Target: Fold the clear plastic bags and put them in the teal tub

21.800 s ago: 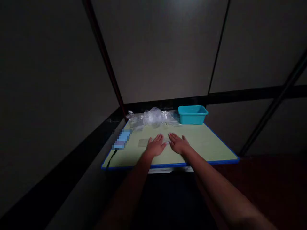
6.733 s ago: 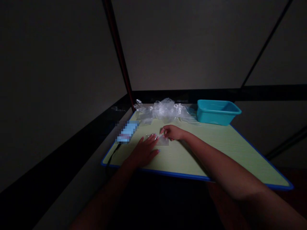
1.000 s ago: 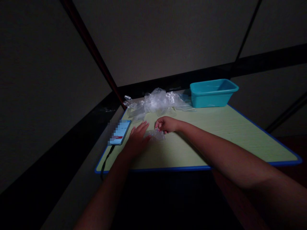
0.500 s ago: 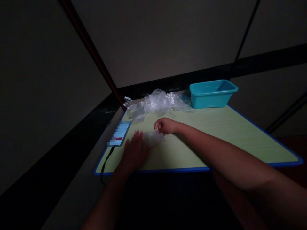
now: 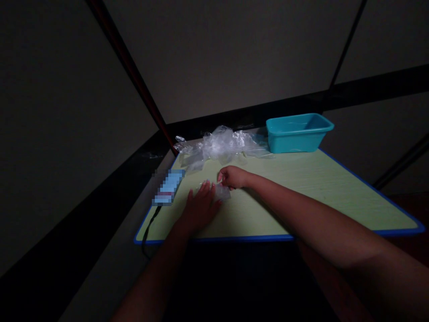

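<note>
A small clear plastic bag (image 5: 222, 192) lies flat on the light green table (image 5: 328, 192), near its front left part. My left hand (image 5: 201, 206) rests spread over the left part of this bag and covers much of it. At the bag's upper right edge, my right hand (image 5: 232, 177) pinches the plastic between thumb and fingers. Behind both hands, a loose heap of clear plastic bags (image 5: 223, 145) is spread along the back of the table.
A turquoise basket (image 5: 296, 139) stands at the back right corner, beside the heap. Left of my left hand lies a phone (image 5: 170, 187) with a black cable (image 5: 149, 228) running over the table's edge. A wall rises behind the table.
My left hand has slid to the right over the bag, closer to my right hand, and covers more of it. My right hand has kept its pinch in nearly the same place.
</note>
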The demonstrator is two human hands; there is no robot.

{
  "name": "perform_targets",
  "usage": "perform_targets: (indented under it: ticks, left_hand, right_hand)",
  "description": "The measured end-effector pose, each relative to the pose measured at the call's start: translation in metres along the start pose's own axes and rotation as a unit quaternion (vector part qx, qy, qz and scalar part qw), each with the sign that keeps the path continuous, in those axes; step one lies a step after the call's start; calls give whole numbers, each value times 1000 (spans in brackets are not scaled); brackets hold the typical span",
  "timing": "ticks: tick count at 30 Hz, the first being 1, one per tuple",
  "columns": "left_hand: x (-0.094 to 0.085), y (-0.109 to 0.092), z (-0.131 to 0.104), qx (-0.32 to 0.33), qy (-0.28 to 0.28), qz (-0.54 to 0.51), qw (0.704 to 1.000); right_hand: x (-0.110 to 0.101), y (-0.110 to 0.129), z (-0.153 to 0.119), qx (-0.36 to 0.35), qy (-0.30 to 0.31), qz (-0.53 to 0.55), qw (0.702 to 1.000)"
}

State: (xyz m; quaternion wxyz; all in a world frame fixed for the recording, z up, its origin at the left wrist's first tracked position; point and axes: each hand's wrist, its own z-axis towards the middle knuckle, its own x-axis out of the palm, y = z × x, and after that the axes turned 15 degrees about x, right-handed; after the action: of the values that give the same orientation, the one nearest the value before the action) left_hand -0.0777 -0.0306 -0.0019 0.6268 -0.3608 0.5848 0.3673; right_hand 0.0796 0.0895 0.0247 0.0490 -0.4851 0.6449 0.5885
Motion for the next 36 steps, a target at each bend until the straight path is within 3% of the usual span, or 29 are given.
perform_targets:
  ticks: [9, 12, 14, 16, 18, 20, 24, 26, 31, 36]
  left_hand:
    - [-2, -3, 0, -7, 10, 9, 1000]
    - [-1, -2, 0, -8, 10, 9, 1000]
    - [0, -1, 0, -6, 7, 10, 1000]
    - [0, -1, 0, -4, 4, 11, 1000]
    - [0, -1, -1, -3, 1, 11, 1000]
    - [0, -2, -1, -4, -7, 11, 1000]
    - [2, -3, -1, -13, -44, -1, 999]
    - [3, 1, -2, -31, -90, -10, 995]
    - [-4, 28, -2, -75, -240, -38, 967]
    - [-17, 49, 7, -58, -208, -54, 975]
  right_hand:
    - [-9, -1, -5, 47, 54, 114, 991]
    - [-15, -5, -3, 54, 44, 123, 990]
    - [-19, -7, -2, 47, -5, 68, 997]
    - [-21, -6, -3, 18, -94, -37, 995]
    - [-19, -4, -8, -37, -171, -160, 971]
    - [-11, 0, -14, -90, -183, -257, 945]
    - [12, 4, -23, -100, -71, -305, 944]
    - [20, 4, -23, -90, -47, -309, 946]
    - [12, 4, -20, -136, -103, -301, 938]
    - [-4, 4, -14, -120, -151, -256, 947]
